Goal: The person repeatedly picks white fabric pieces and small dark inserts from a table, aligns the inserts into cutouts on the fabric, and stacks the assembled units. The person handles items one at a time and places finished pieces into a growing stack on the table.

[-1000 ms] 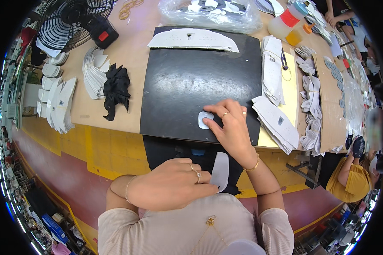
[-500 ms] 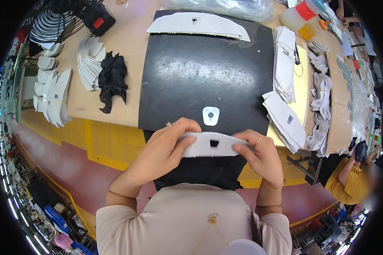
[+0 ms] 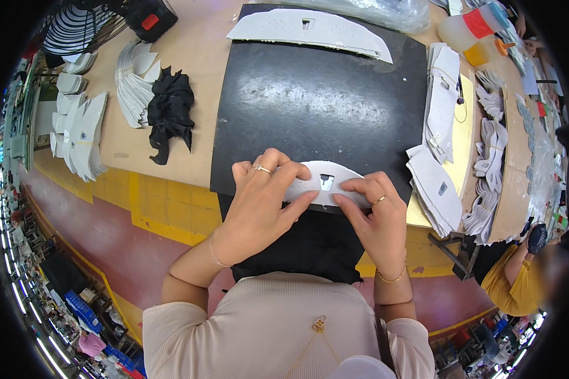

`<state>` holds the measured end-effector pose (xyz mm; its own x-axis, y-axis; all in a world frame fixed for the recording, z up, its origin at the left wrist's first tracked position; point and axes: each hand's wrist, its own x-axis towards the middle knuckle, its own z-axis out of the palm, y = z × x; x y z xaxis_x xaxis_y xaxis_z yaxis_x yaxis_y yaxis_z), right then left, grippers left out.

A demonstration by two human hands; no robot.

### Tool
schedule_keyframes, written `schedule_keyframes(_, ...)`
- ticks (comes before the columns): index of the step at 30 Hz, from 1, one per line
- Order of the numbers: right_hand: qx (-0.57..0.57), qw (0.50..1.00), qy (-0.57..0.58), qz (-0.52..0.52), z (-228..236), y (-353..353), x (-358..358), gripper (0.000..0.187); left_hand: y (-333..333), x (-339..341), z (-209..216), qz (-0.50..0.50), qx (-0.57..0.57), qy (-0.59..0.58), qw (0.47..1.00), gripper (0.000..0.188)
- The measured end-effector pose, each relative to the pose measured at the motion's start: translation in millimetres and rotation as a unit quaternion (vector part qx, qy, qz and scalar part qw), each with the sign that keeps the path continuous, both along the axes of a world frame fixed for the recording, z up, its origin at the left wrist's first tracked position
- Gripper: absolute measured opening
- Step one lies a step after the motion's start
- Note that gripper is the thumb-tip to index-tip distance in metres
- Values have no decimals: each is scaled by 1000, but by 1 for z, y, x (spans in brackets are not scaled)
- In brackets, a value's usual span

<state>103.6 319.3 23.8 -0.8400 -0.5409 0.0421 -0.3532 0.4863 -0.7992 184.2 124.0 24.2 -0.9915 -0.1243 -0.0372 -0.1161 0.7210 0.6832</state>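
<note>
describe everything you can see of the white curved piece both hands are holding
The white curved piece is a thin, flat, crescent-like cut part, pale grey-white, seemingly foam or synthetic sheet. A small squarish cut-out sits near its middle, with faint dotted perforations toward its left end. It lies roughly level at the near edge of the black mat. The left hand covers its left end, fingers on top; the right hand pinches its right end. Its underside is hidden.

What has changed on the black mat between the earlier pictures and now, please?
The right hand left the small white patch, which is no longer on the black mat. Both hands took up the curved white piece, the left hand coming up from the lap. The long white piece and the stacks at the sides stayed put.
</note>
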Motion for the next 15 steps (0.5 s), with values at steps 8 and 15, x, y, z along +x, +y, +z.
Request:
schedule_keyframes(8, 21, 999, 37, -6, -6, -5, 0, 16, -1, -2, -3, 0, 4, -6, 1000, 23)
schedule_keyframes(15, 15, 998, 53, -15, -8, -6, 1, 15, -2, -4, -3, -5, -6, 6, 1000, 23)
